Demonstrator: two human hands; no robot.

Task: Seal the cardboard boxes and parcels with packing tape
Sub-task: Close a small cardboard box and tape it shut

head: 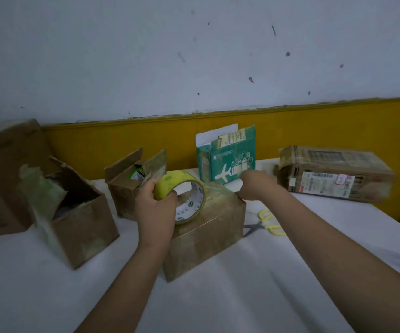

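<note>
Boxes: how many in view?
6: big box far left, torn box beside it, small open box behind, centre box under tape roll, teal box back, labelled box right. Maybe another at right edge.

We see a dim, flat, bluish scene with soft, faint shadows on the white desk (266, 296). Motion blur smears the right hand (256, 186) and the labelled parcel (336, 174) at right. Wide-angle distortion bows the yellow wall band (314, 123).

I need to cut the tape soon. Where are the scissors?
Head view, right of centre: the scissors lie on the table right of the taped box.
</note>
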